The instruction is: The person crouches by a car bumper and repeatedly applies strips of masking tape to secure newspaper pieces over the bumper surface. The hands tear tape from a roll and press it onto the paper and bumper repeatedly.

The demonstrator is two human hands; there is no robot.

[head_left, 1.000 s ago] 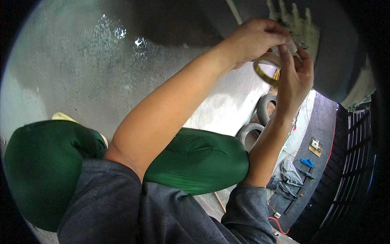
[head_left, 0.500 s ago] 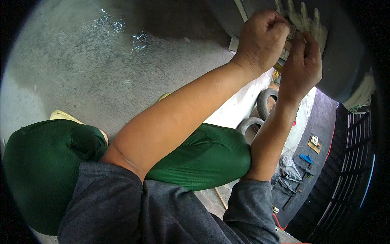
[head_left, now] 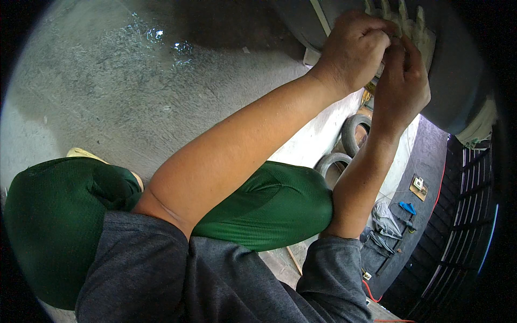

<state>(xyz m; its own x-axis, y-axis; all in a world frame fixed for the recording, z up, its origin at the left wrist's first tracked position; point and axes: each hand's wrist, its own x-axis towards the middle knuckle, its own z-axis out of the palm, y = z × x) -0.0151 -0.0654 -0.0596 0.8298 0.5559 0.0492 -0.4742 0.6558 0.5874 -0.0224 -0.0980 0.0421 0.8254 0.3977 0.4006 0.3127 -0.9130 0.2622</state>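
Both my hands meet at the upper right, against a large dark, rounded object (head_left: 458, 70) with pale, finger-like ribs (head_left: 404, 13) along its top. My left hand (head_left: 358, 51) is closed, thumb pressed to a curled index finger. Close beside it, the fingertips of my right hand (head_left: 403, 89) pinch together just under the ribs. Whatever sits between the fingers is too small and too covered to make out. A pale narrow strip (head_left: 320, 16) runs down the dark surface, left of the ribs.
Past my right forearm lie two tyres (head_left: 351, 137) on the floor. Farther right, a dark mat (head_left: 431, 145) bears a small board with a white device (head_left: 418, 185), a blue item (head_left: 407, 208) and grey cloth (head_left: 384, 220). A red cord (head_left: 371, 293) runs along it. Dark slatted wall (head_left: 452, 226) beyond.
My left hand has shifted slightly right, closer to the right hand, covering more of the gap between them. My right hand stays nearly in place, still pinched.
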